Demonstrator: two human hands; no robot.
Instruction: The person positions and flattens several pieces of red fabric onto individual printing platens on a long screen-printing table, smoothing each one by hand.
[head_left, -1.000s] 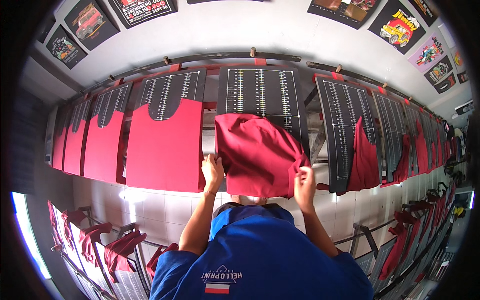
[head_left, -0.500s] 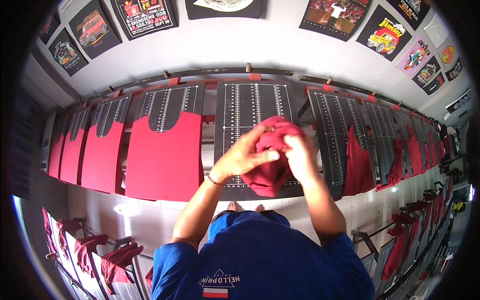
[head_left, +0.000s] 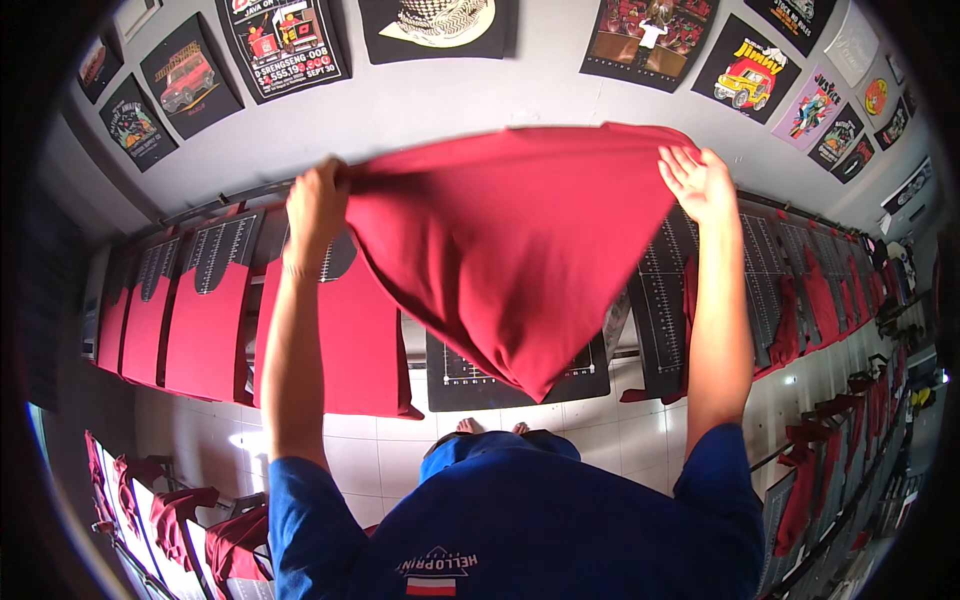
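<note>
A dark red fabric piece [head_left: 520, 230] is spread in the air between my raised hands, its lower part hanging to a point above a black board with white ruler marks [head_left: 480, 378]. My left hand [head_left: 317, 205] is closed on the fabric's left corner. At the right corner, my right hand [head_left: 700, 185] has its fingers stretched out against the cloth, palm showing. Most of the board below is hidden by the fabric. To its left, a flat red panel with a neck cutout [head_left: 335, 340] lies on the neighbouring board.
More boards with flat red panels [head_left: 207, 330] stand in the row to the left. On the right, a marked board [head_left: 665, 290] and others carry loosely draped red cloth [head_left: 818, 290]. Racks with red cloth [head_left: 235, 540] stand behind on both sides. Printed posters [head_left: 745, 75] hang on the wall.
The bunched red fabric has been opened out and lifted. My hands have moved up and wide apart, and the right fingers have straightened.
</note>
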